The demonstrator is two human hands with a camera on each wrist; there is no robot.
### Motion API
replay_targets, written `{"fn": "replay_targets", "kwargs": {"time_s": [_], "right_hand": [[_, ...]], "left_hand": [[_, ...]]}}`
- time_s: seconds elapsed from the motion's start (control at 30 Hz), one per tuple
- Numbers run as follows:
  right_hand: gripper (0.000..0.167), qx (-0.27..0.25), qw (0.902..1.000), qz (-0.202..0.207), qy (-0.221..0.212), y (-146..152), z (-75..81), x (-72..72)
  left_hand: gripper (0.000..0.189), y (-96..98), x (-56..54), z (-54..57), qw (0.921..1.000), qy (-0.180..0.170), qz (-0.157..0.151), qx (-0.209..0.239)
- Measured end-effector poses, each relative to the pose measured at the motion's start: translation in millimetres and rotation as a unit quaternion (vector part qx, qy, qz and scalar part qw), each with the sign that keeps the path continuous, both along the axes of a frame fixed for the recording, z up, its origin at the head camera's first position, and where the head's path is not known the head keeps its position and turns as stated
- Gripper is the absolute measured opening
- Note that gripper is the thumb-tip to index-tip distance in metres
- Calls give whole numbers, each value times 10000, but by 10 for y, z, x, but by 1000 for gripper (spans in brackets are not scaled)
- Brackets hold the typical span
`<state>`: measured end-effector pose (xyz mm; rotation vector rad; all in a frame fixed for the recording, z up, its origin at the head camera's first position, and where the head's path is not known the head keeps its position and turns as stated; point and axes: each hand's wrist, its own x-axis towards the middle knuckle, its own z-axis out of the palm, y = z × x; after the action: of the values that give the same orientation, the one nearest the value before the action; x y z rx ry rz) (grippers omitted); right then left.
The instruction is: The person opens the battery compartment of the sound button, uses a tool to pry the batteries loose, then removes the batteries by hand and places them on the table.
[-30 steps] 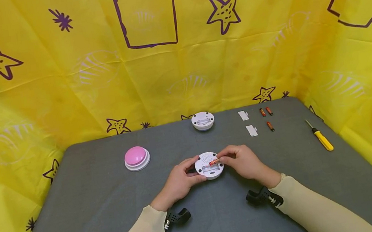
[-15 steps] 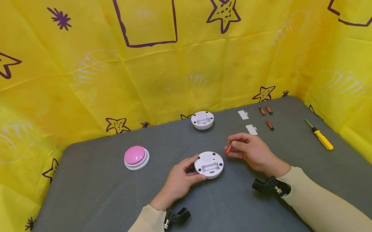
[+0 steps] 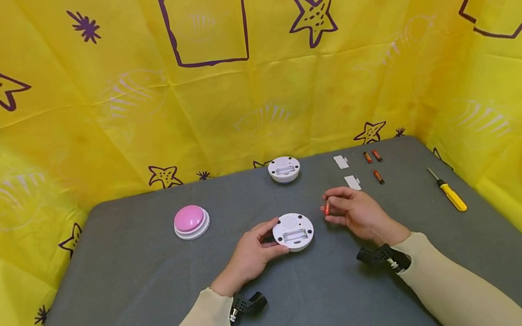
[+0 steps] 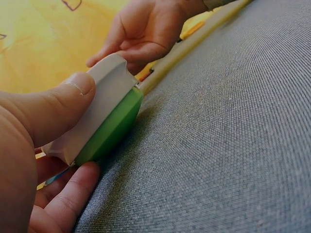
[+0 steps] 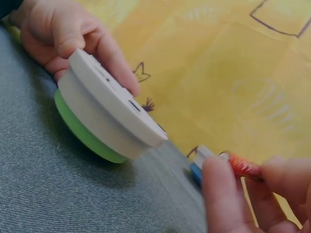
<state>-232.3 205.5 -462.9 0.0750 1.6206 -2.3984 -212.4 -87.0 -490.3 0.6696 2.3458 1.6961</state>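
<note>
A round buzzer button point(image 3: 292, 224) with a white base lies upside down, its green dome point(image 4: 114, 128) against the cloth in the left wrist view. Its bare battery compartment and speaker holes face up in the head view. My left hand point(image 3: 250, 255) grips the base from the left, thumb on its near rim and fingers around the far side. To the right of the buzzer, my right hand point(image 3: 360, 216) pinches a small red battery point(image 5: 244, 167) between thumb and fingers, held roughly upright and apart from the buzzer.
Behind stands another upturned buzzer point(image 3: 284, 169). A pink buzzer point(image 3: 191, 221) sits upright at left. Two white battery covers point(image 3: 341, 162) and several red batteries point(image 3: 378, 176) lie at back right, near a yellow screwdriver point(image 3: 449, 192). Yellow fabric walls point(image 3: 214, 114) enclose the table.
My right hand has lifted the battery away from the buzzer's compartment, moved right with it and turned it more upright. My left hand and the buzzer have stayed in place.
</note>
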Motion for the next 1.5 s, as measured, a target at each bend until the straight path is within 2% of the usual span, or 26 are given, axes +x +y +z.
{"fn": "replay_targets", "kwargs": {"time_s": [0.27,0.5,0.7,0.77,1.07,1.27,1.4,1.5], "right_hand": [[26,-38,9997,254,-5,45,-22,-35],[30,-429,9966,673,211,142,47,-41],[34,-524,9940,883,368,458,158,-131],[34,-459,9945,856,387,618,193,-188],[34,76,9978,547,379,1199,236,-335],[30,816,9964,92,219,1564,222,-448],[30,1582,9873,-16,122,1753,185,-524],[37,2349,9719,-15,146,1810,154,-576]], "left_hand": [[75,-18,-8,-6,9997,-13,-5,-264],[75,-1,-18,14,9997,-31,-4,-249],[72,25,-14,20,10000,-43,-50,-19],[72,32,12,64,10000,-73,-42,37],[74,6,-6,18,9998,-73,-14,-161],[74,-7,-8,15,9996,-77,20,-258],[74,-10,-8,9,9997,-87,12,-244],[74,-9,-11,7,9997,-94,9,-219]]}}
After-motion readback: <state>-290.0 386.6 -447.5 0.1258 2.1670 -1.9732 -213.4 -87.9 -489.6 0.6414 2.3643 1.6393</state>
